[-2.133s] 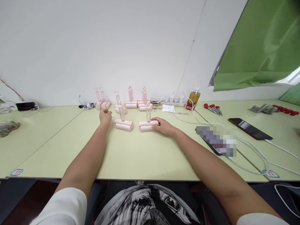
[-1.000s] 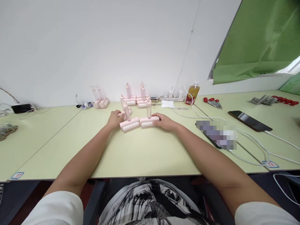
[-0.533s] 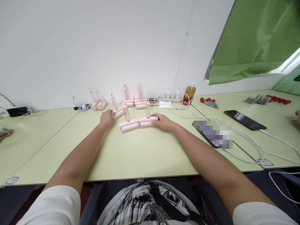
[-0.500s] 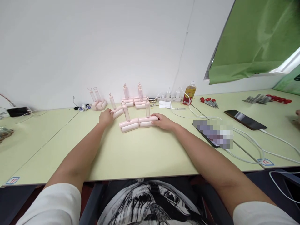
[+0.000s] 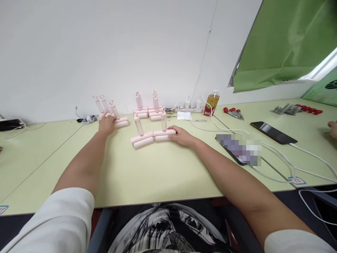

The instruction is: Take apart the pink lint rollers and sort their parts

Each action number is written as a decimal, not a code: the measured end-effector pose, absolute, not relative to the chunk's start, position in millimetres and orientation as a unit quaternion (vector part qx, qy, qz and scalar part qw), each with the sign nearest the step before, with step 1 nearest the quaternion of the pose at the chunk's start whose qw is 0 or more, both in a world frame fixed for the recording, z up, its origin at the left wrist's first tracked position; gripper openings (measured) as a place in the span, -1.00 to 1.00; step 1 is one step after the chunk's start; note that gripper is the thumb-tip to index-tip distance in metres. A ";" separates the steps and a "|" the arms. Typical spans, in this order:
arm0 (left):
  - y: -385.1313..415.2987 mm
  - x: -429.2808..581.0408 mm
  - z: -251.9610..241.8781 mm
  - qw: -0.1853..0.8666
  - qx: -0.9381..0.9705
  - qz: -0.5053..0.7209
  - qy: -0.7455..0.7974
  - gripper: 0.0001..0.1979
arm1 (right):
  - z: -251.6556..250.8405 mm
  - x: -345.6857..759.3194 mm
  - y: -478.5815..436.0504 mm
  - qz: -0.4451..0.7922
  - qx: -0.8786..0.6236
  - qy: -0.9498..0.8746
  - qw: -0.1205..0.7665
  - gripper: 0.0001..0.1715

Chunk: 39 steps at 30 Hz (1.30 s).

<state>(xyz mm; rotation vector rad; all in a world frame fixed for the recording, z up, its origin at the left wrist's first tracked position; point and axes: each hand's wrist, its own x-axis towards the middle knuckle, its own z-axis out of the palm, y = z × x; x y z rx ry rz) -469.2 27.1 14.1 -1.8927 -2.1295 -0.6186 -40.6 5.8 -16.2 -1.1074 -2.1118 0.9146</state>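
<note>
Several pink lint rollers with upright handles stand on a pale green table (image 5: pixel 158 172). My left hand (image 5: pixel 106 123) reaches far left and closes on the end of one pink roller (image 5: pixel 119 121), beside a pair of rollers with heart-shaped handles (image 5: pixel 100 105). My right hand (image 5: pixel 181 134) rests with its fingers curled against the right end of a roller (image 5: pixel 164 133) in the middle. Another roller (image 5: pixel 142 138) lies just left of it, touching it. More rollers (image 5: pixel 147 110) stand in a cluster by the wall.
A phone (image 5: pixel 273 127) on a white cable (image 5: pixel 310 156) and a blurred item (image 5: pixel 240 149) lie to the right. An oil bottle (image 5: pixel 211 102), a power strip (image 5: pixel 188 109), red-handled tools (image 5: pixel 233 113) and more tools (image 5: pixel 295 109) sit at the back. Another person's hand (image 5: pixel 332 129) shows at far right.
My left hand slid a roller left and back, from beside the middle pair to next to the heart-handled rollers. My right hand stayed on its roller. The view shifted slightly.
</note>
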 end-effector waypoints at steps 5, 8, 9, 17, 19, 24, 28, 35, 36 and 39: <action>21.7 -468.7 8.0 0.126 -0.622 -0.251 -0.731 -0.74 | -15.3 -41.7 4.6 0.340 -0.415 -0.789 0.299 -0.52; 17.4 -459.7 7.0 0.130 -0.572 -0.280 -0.760 -0.76 | -14.4 -42.9 3.6 0.338 -0.423 -0.781 0.311 -0.57; 16.2 -453.9 7.9 0.130 -0.552 -0.299 -0.767 -0.77 | -14.2 -43.1 3.5 0.337 -0.427 -0.778 0.314 -0.59; -30.2 -366.7 26.9 0.003 -0.562 -0.548 -0.619 -0.66 | -10.8 -38.7 8.8 0.310 -0.471 -0.761 0.320 -0.67; -51.6 -349.7 29.4 -0.023 -0.603 -0.535 -0.591 -0.66 | -9.3 -35.7 11.0 0.297 -0.482 -0.761 0.317 -0.67; -76.5 -336.5 24.5 -0.101 -0.739 -0.232 -0.624 -0.47 | -10.8 -27.5 16.8 0.213 -0.465 -0.789 0.340 -0.67; -64.3 -339.8 14.7 -0.093 -0.764 -0.166 -0.617 -0.57 | -16.5 -23.5 24.1 0.216 -0.474 -0.779 0.349 -0.72; -59.2 -323.9 12.7 0.118 -0.790 -0.205 -0.566 -0.62 | 10.0 -28.0 8.1 0.201 -0.536 -0.723 0.387 -0.70; -61.5 -319.6 15.7 0.135 -0.787 -0.210 -0.565 -0.60 | 17.6 -32.4 0.0 0.202 -0.507 -0.731 0.409 -0.70; -68.2 -309.8 26.5 0.158 -0.786 -0.218 -0.556 -0.48 | 35.1 -49.2 -27.2 0.351 -0.362 -0.749 0.431 -0.58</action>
